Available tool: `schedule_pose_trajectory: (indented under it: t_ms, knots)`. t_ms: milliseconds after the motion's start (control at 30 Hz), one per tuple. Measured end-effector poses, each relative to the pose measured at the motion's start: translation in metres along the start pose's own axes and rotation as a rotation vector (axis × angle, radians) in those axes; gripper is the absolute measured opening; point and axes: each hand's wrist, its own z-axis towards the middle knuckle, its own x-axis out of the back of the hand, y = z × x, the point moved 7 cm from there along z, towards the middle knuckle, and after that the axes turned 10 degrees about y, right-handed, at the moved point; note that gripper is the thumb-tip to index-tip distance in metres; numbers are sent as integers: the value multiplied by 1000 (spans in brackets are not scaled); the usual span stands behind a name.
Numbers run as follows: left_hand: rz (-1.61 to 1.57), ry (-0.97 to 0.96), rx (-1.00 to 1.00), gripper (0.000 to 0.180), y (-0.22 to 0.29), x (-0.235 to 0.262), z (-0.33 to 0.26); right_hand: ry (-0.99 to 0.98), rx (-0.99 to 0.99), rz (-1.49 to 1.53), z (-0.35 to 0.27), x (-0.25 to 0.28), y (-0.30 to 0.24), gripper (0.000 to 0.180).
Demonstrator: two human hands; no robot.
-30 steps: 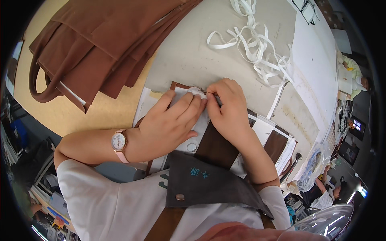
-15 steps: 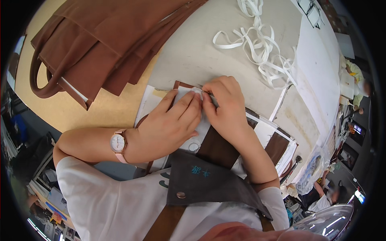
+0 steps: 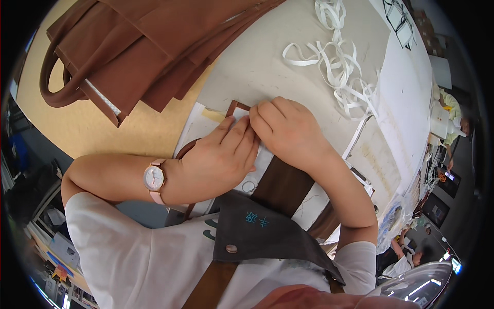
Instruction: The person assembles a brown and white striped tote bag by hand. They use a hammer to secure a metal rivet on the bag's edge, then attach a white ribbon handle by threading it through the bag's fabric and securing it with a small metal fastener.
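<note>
My left hand (image 3: 221,159) lies with its fingers stretched out flat on a white panel (image 3: 264,160) with brown edging (image 3: 237,106). Beside its fingertips, my right hand (image 3: 288,131) has its fingers curled down against the panel near the top edge. Whatever its fingertips pinch is hidden beneath the knuckles. A wide dark brown band (image 3: 283,185) crosses the work just below my hands. On the panel, close to that band, lies a small thin ring-shaped loop (image 3: 249,186). A curved brown strip (image 3: 186,149) pokes out by my left wrist.
Stacked brown bags (image 3: 128,46) with rounded handles (image 3: 49,82) cover the far left of the table. Tangled white tape (image 3: 339,67) lies at the far right, with eyeglasses (image 3: 399,23) beyond it. A clear plastic bag (image 3: 393,221) hangs near the right edge. Another person (image 3: 450,110) is farther off.
My right hand has shifted left and turned over, its knuckles now covering the fingertips and the thin dark thing seen at them earlier. My left hand stays on the panel. The whole view has shifted slightly.
</note>
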Motion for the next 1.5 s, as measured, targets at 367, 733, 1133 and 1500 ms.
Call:
schedule_pose_trajectory:
  t_ms: [367, 733, 1133, 1500]
  knots:
    - [-32, 33, 48, 52, -5, 2, -3, 140, -352, 200, -3, -6, 15, 18]
    - [-45, 1, 57, 51, -8, 6, 0, 145, -622, 356, -10, -14, 19, 13]
    - [-134, -52, 131, 42, -34, 10, -2, 347, -587, 254, -34, -3, 4, 28]
    - [-350, -85, 332, 38, -68, 7, 2, 291, -492, 176, -31, -1, -1, 37]
